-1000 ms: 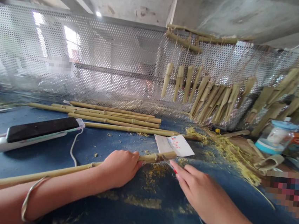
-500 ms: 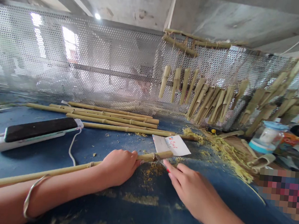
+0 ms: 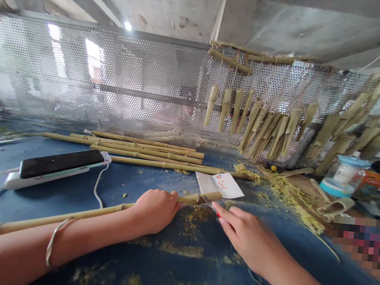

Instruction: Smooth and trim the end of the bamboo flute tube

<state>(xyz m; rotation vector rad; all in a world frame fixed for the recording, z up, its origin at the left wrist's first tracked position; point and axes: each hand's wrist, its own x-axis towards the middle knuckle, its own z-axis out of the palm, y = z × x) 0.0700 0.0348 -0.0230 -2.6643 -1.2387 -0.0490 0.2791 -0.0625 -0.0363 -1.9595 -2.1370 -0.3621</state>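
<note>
A long bamboo pole [image 3: 97,213] runs from the left edge, past my left forearm, to its cut end near the middle of the view. My left hand [image 3: 157,211] is closed around it a little short of that end. In my right hand [image 3: 246,239] is a small knife with a red handle [image 3: 218,215], most of it hidden by the fingers. Its thin blade touches or nearly touches the pole at the node by the end, with the index finger stretched along the knife. Fine shavings [image 3: 194,217] lie on the blue tabletop [image 3: 151,268] below.
Several bamboo poles [image 3: 148,155] lie across the back. A white card [image 3: 231,186] sits behind the pole's end. At left is a phone [image 3: 63,164] on a white cabled holder. Right are a shavings heap [image 3: 292,199] and a plastic jar [image 3: 343,179]; bamboo pieces [image 3: 267,129] hang behind.
The whole view has shifted slightly to the right and down. Both hands keep their grip, and the knife stays at the same node of the pole.
</note>
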